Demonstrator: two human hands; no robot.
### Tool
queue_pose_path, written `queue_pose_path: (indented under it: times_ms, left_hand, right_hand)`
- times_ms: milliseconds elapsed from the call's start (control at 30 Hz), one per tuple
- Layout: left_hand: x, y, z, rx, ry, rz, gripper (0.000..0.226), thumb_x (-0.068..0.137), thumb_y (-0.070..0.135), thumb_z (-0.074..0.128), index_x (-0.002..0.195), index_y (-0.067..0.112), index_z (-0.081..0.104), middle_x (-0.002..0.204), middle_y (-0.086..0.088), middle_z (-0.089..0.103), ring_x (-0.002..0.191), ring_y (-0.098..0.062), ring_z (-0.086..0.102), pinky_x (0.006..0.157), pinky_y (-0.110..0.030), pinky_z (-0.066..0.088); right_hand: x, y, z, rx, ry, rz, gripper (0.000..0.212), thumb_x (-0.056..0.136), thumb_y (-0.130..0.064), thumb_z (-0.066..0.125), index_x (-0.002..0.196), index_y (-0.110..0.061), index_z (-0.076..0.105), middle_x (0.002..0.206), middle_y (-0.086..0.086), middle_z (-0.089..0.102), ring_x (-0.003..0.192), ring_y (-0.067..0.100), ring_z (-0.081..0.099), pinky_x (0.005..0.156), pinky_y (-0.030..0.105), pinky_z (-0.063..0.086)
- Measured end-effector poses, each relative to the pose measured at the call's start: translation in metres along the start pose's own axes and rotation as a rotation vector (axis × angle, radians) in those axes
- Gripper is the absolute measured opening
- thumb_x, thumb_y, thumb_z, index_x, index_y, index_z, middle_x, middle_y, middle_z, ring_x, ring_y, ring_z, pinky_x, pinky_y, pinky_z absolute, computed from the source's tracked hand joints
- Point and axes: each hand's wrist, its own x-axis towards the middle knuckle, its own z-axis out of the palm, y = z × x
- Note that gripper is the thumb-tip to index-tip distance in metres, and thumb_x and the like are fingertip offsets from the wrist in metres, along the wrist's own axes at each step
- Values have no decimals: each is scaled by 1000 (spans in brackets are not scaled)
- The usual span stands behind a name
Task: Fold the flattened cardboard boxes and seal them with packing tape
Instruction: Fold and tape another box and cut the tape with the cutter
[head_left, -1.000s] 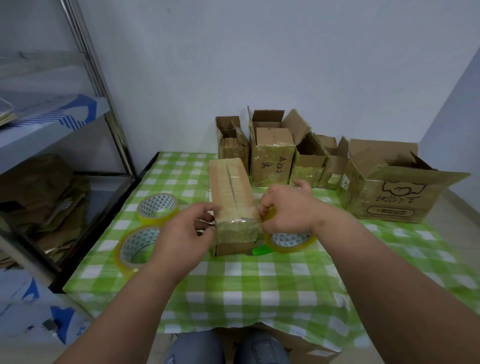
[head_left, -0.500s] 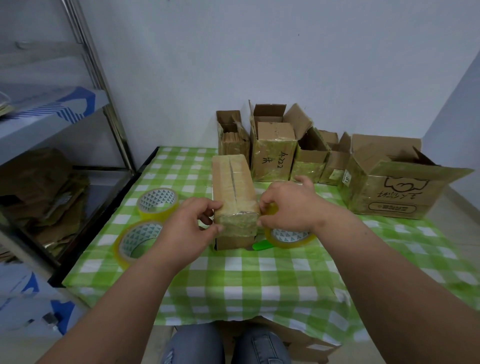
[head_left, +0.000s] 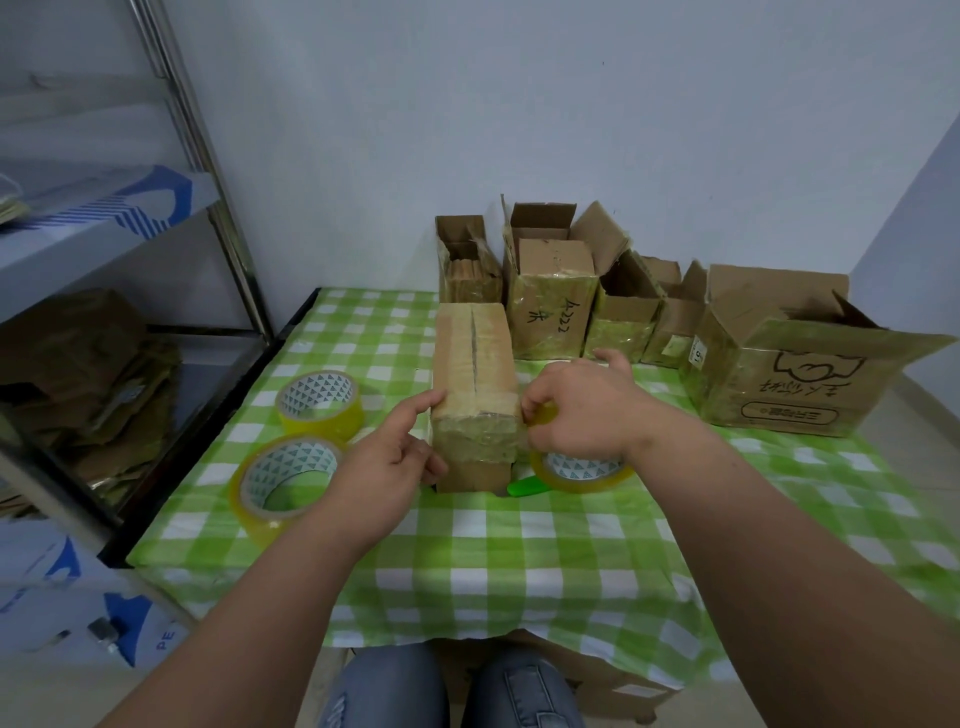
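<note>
Presently: long box (head_left: 475, 395) folded, near end taped, top seam open; left hand (head_left: 387, 470) steadies it flat-fingered, right hand (head_left: 576, 410) grips tape roll (head_left: 579, 467).

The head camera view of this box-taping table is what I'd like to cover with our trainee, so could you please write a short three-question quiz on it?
1. True or false: the right hand holds a tape roll beside the long box.
2. How many other tape rolls lie on the checked tablecloth to the box's left?
3. Which object pokes out beside the box's near right corner? A) green object B) red pen C) metal ruler

Key: 1 true. 2 two, a far roll and a near roll. 3 A. The left hand touches the box's left side.
</note>
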Motion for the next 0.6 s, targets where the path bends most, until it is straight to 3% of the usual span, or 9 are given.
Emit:
queue_pose_path:
  times_ms: [100, 200, 267, 367, 500, 600]
  left_hand:
    - [1, -2, 4, 23, -48, -23, 61, 102, 10, 43, 134, 61, 35, 79, 7, 72, 72, -6, 67, 75, -28, 53]
    - [9, -3, 2, 114, 103, 21, 48, 101, 17, 49, 124, 59, 50, 75, 10, 61, 61, -3, 55, 56, -18, 44]
    - [14, -2, 0, 237, 176, 82, 43, 96, 16, 58, 124, 48, 58, 86, 15, 48, 67, -2, 52, 60, -16, 39]
    - [18, -1, -2, 266, 134, 127, 45, 89, 6, 63, 123, 37, 61, 90, 16, 52, 78, -1, 54, 68, -18, 42]
    - [19, -3, -5, 231, 88, 125, 47, 84, 9, 69, 117, 41, 59, 86, 22, 57, 77, -3, 58, 68, -23, 48]
    - [21, -2, -3, 266, 112, 111, 41, 84, 21, 76, 111, 46, 57, 82, 20, 58, 74, 2, 57, 62, -22, 44]
  right_hand:
    - [-1, 0, -2, 14, -26, 3, 19, 74, -46, 57, 84, -33, 66, 98, -9, 64, 110, 20, 51, 113, 52, 5]
    - [-2, 1, -3, 18, -41, 27, 29, 71, -49, 49, 87, -34, 68, 99, -8, 64, 111, 20, 50, 114, 53, 4]
    - [-1, 3, 0, -7, -18, 14, 19, 80, -47, 55, 88, -35, 68, 100, -9, 63, 113, 20, 50, 115, 54, 4]
    - [0, 2, 4, -29, 15, 9, 17, 83, -53, 59, 81, -36, 64, 96, -12, 63, 110, 19, 51, 115, 53, 5]
    - [0, 2, 6, -43, 42, 3, 23, 82, -58, 59, 77, -36, 62, 90, -13, 63, 106, 17, 53, 114, 52, 5]
    - [0, 2, 9, -69, 54, -7, 32, 80, -64, 60, 74, -33, 60, 87, -14, 61, 103, 16, 52, 113, 52, 7]
